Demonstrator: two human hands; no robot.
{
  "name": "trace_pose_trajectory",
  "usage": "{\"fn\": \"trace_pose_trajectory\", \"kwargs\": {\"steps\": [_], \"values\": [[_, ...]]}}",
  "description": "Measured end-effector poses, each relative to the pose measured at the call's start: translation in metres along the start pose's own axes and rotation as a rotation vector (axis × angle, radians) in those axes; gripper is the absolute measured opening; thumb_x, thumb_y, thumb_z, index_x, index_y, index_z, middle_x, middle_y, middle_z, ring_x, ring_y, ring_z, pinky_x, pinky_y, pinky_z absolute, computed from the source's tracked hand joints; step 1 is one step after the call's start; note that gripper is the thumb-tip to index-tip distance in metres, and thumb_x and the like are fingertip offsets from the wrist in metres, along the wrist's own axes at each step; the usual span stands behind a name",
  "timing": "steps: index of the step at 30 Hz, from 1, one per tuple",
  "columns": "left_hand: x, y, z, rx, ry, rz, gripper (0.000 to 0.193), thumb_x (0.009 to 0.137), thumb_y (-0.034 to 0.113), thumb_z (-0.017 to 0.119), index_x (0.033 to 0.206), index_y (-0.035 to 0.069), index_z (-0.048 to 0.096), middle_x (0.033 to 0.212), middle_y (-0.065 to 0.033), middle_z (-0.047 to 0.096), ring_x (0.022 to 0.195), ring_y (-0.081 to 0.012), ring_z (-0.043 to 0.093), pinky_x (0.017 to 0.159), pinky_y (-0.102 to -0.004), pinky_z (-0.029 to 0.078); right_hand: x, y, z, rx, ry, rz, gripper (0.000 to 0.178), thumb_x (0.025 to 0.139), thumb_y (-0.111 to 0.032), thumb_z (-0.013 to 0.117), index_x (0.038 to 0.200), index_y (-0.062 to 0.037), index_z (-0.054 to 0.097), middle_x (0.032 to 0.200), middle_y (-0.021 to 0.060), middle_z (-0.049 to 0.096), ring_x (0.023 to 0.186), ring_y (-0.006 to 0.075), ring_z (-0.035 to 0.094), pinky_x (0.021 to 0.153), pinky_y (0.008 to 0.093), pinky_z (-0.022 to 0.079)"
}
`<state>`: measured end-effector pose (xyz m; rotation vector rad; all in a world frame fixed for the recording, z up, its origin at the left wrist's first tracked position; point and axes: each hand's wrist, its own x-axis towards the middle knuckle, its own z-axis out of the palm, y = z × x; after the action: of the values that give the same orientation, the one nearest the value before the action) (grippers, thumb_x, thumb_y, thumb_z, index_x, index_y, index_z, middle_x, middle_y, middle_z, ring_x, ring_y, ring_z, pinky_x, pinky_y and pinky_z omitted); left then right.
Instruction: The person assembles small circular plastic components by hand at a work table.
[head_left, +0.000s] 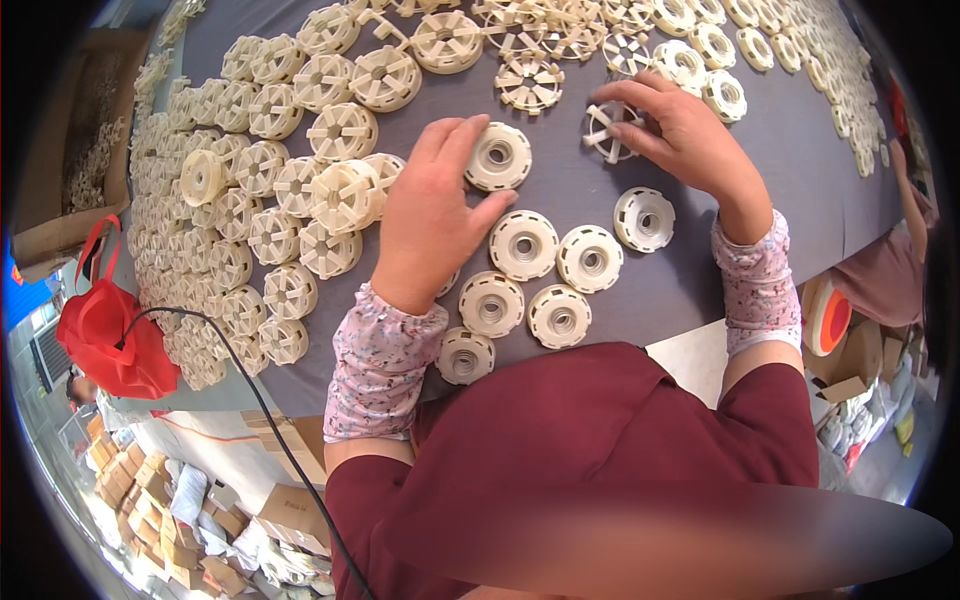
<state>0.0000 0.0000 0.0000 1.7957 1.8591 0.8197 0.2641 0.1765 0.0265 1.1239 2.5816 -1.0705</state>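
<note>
My left hand (428, 205) curves its fingers and thumb around the left side of a cream round plastic housing (498, 157) with a coil spring in its centre. To the right, my right hand (690, 130) grips a white spoked plastic ring (603, 133) between thumb and fingers, just above the table. Closer to me sit several similar spring-centred housings, among them one housing (524, 245) below my left thumb and another housing (644, 219) standing apart on the right. Part of one housing is hidden behind my left wrist.
The table (680, 275) has a grey cover. Stacked spoked wheels (340, 133) crowd its left side; loose spoked rings (530, 82) lie at the far middle, and small rings (755, 48) at the far right. A red bag (115, 335) and a black cable (245, 365) are at left.
</note>
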Motion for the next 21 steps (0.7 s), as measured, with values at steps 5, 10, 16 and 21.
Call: {"fn": "trace_pose_trajectory", "kwargs": {"steps": [5,10,16,21], "values": [[-0.01,-0.003,0.0,-0.234,0.02,-0.078,0.074,0.079,0.007,0.093,0.148,0.006,0.065,0.136,-0.0079,0.064,0.087,-0.0132,0.064,0.073,-0.0253,0.06,-0.005,-0.009,0.006,-0.101,0.26,-0.235,0.06,0.086,-0.011,0.088,0.143,-0.0161,0.07,0.133,0.0024,0.066,0.085,0.0182,0.066,0.077,0.0343,0.057],[-0.012,-0.005,0.0,-0.317,0.011,-0.092,0.075,0.08,0.007,0.093,0.149,0.007,0.064,0.138,-0.0081,0.063,0.088,-0.0108,0.065,0.071,-0.0241,0.06,-0.008,-0.008,0.006,-0.021,0.155,-0.163,0.066,0.079,-0.006,0.089,0.142,-0.0138,0.071,0.131,0.0039,0.067,0.085,0.0179,0.066,0.077,0.0304,0.059],[-0.012,-0.003,-0.004,-0.329,-0.01,-0.11,0.079,0.078,0.01,0.094,0.15,0.005,0.061,0.138,-0.0101,0.062,0.091,-0.0146,0.068,0.072,-0.0279,0.061,0.013,-0.049,0.027,0.114,0.257,-0.454,0.058,0.083,-0.017,0.089,0.139,-0.0113,0.073,0.124,0.009,0.069,0.086,0.0216,0.071,0.077,0.0338,0.062],[-0.012,-0.007,0.002,-0.447,0.022,-0.114,0.081,0.078,0.011,0.093,0.15,0.001,0.058,0.137,-0.0134,0.061,0.091,-0.0176,0.069,0.075,-0.0307,0.063,0.032,-0.053,0.05,0.087,0.26,-0.551,0.064,0.08,-0.008,0.09,0.142,-0.0099,0.072,0.13,0.0054,0.069,0.088,0.0191,0.07,0.077,0.0317,0.061]]}}
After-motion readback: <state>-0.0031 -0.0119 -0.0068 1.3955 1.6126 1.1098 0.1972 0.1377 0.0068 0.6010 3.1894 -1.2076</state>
